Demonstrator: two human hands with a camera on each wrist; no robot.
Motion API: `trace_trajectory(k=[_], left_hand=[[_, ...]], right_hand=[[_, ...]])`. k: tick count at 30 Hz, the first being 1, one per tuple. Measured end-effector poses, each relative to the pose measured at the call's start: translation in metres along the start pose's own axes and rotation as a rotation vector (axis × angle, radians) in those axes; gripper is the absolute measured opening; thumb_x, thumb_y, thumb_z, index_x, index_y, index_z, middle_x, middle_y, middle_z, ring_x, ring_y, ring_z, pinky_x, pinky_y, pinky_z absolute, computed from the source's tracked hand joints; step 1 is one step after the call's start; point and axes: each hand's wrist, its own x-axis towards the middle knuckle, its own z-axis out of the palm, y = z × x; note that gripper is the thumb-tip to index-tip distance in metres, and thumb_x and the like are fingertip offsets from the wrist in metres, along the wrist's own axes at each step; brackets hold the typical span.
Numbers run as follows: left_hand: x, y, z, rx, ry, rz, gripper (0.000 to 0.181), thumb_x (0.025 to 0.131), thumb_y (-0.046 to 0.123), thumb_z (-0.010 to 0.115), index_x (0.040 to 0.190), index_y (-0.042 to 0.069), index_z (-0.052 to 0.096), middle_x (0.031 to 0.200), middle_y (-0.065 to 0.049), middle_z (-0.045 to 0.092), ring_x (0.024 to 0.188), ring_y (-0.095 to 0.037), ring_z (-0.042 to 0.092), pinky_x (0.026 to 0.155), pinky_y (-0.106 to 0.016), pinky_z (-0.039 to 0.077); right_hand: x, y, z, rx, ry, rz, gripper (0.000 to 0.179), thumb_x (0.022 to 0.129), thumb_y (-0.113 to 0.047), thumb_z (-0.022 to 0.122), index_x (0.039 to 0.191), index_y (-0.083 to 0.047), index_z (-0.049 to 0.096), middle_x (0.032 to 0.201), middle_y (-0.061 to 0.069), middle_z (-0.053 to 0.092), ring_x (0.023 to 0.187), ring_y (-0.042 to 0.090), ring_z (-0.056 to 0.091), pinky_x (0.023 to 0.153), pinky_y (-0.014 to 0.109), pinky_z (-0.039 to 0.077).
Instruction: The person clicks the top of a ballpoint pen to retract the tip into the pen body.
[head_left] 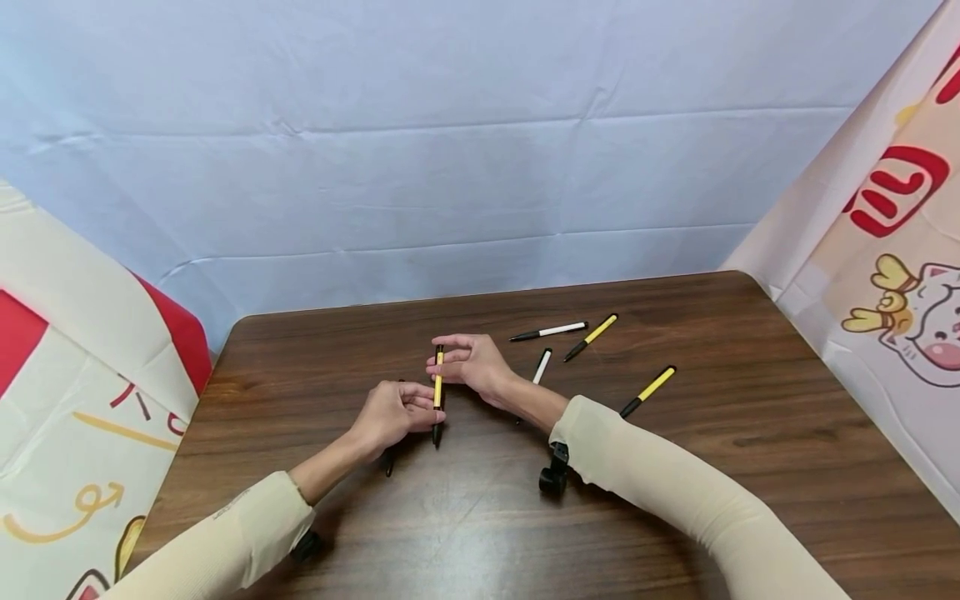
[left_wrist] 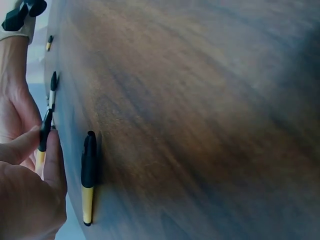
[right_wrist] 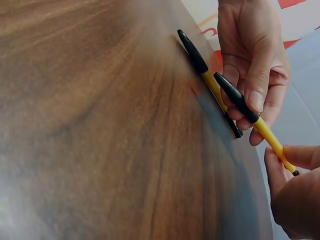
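Note:
A yellow pen with a black grip [head_left: 438, 379] is held between both hands near the middle of the table. My left hand [head_left: 388, 414] pinches it by the black grip at its lower end, thumb on top in the right wrist view. At the upper end, my right hand [head_left: 477, 367] pinches the yellow barrel between thumb and finger. Beneath the left hand, a second yellow pen [left_wrist: 87, 200] lies on the table; in the head view mostly its black tip [head_left: 388, 463] shows. It lies beside the held pen [right_wrist: 267, 132] in the right wrist view.
Right of the hands on the wooden table [head_left: 480, 517] lie a white pen [head_left: 551, 330], a yellow pen [head_left: 592, 336], another white pen [head_left: 542, 365] partly behind the right forearm, and a yellow pen [head_left: 652, 389] by the sleeve. A pale cloth [head_left: 450, 183] hangs behind the table.

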Motion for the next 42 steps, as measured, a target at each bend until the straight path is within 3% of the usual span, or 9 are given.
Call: trace_trajectory(k=[5, 12, 17, 22, 29, 42], left_hand=[[-0.005, -0.006, -0.002, 0.094, 0.016, 0.052, 0.032, 0.087, 0.007, 0.087, 0.114, -0.007, 0.076, 0.097, -0.014, 0.08, 0.085, -0.02, 0.079, 0.07, -0.027, 0.064], [-0.008, -0.011, -0.001, 0.266, 0.047, 0.106, 0.027, 0.084, 0.013, 0.091, 0.105, 0.001, 0.081, 0.086, -0.003, 0.081, 0.076, -0.01, 0.077, 0.065, -0.02, 0.058], [-0.01, -0.013, 0.001, 0.326, 0.05, 0.14, 0.023, 0.082, 0.014, 0.092, 0.1, 0.003, 0.082, 0.081, 0.001, 0.08, 0.072, -0.006, 0.075, 0.063, -0.018, 0.057], [-0.013, -0.014, 0.003, 0.344, 0.06, 0.144, 0.022, 0.081, 0.013, 0.093, 0.098, 0.003, 0.082, 0.079, 0.003, 0.079, 0.07, -0.005, 0.074, 0.062, -0.019, 0.057], [-0.018, -0.015, 0.005, 0.348, 0.077, 0.137, 0.025, 0.08, 0.012, 0.093, 0.098, 0.001, 0.081, 0.078, 0.002, 0.078, 0.068, -0.005, 0.073, 0.06, -0.018, 0.057], [-0.021, -0.016, 0.006, 0.359, 0.104, 0.146, 0.031, 0.078, 0.011, 0.095, 0.103, -0.001, 0.08, 0.078, 0.004, 0.076, 0.069, -0.005, 0.073, 0.062, -0.019, 0.059]], right_hand=[[-0.001, 0.004, 0.004, -0.015, -0.012, -0.004, 0.055, 0.095, 0.013, 0.07, 0.148, 0.008, 0.054, 0.125, 0.034, 0.07, 0.107, 0.03, 0.077, 0.092, 0.037, 0.063], [-0.002, 0.009, 0.008, -0.084, 0.007, 0.011, 0.052, 0.092, 0.01, 0.075, 0.142, 0.007, 0.061, 0.12, 0.028, 0.074, 0.101, 0.023, 0.077, 0.088, 0.032, 0.064], [-0.003, 0.011, 0.011, -0.138, 0.009, 0.018, 0.05, 0.091, 0.009, 0.077, 0.139, 0.006, 0.064, 0.118, 0.025, 0.076, 0.098, 0.018, 0.077, 0.084, 0.028, 0.063], [-0.004, 0.012, 0.011, -0.199, 0.011, 0.011, 0.048, 0.09, 0.008, 0.079, 0.136, 0.005, 0.067, 0.113, 0.021, 0.078, 0.095, 0.017, 0.077, 0.084, 0.028, 0.064], [-0.005, 0.016, 0.01, -0.383, 0.048, -0.03, 0.047, 0.086, 0.0, 0.086, 0.13, 0.0, 0.072, 0.105, 0.012, 0.08, 0.092, 0.015, 0.076, 0.081, 0.024, 0.06], [-0.005, 0.018, 0.011, -0.615, 0.082, -0.12, 0.043, 0.082, -0.01, 0.093, 0.122, -0.003, 0.077, 0.096, 0.005, 0.079, 0.081, 0.01, 0.076, 0.078, 0.024, 0.061]])
